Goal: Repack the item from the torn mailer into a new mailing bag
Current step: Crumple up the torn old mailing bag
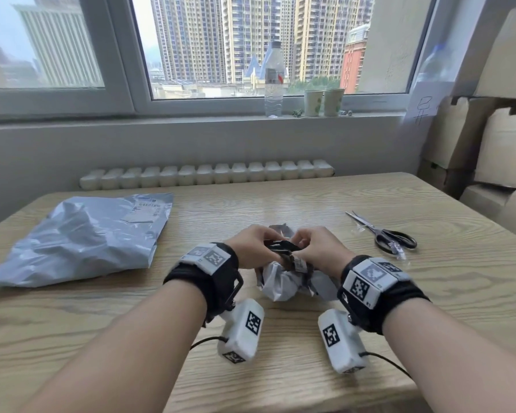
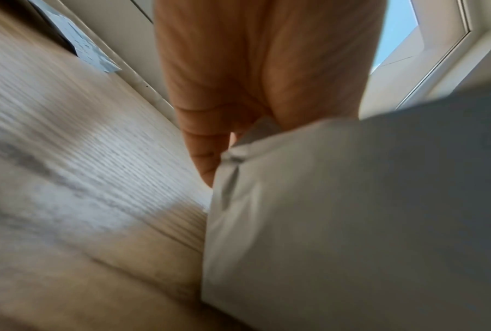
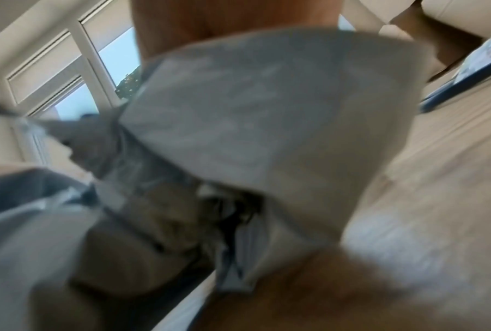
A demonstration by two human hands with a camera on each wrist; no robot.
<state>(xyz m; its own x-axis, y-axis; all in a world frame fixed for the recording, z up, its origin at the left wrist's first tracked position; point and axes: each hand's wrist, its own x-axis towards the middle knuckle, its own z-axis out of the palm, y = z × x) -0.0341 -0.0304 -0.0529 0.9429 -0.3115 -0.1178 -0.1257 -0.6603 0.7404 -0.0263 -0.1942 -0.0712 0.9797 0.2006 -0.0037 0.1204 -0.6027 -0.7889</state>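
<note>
From the head view, your left hand (image 1: 252, 247) and right hand (image 1: 319, 248) both pinch the dark torn edge of the crumpled white mailer (image 1: 283, 283) at the table's (image 1: 370, 293) centre. The left wrist view shows its pale, creased side (image 2: 351, 212). The right wrist view, blurred, shows grey folds (image 3: 266, 112).
</note>
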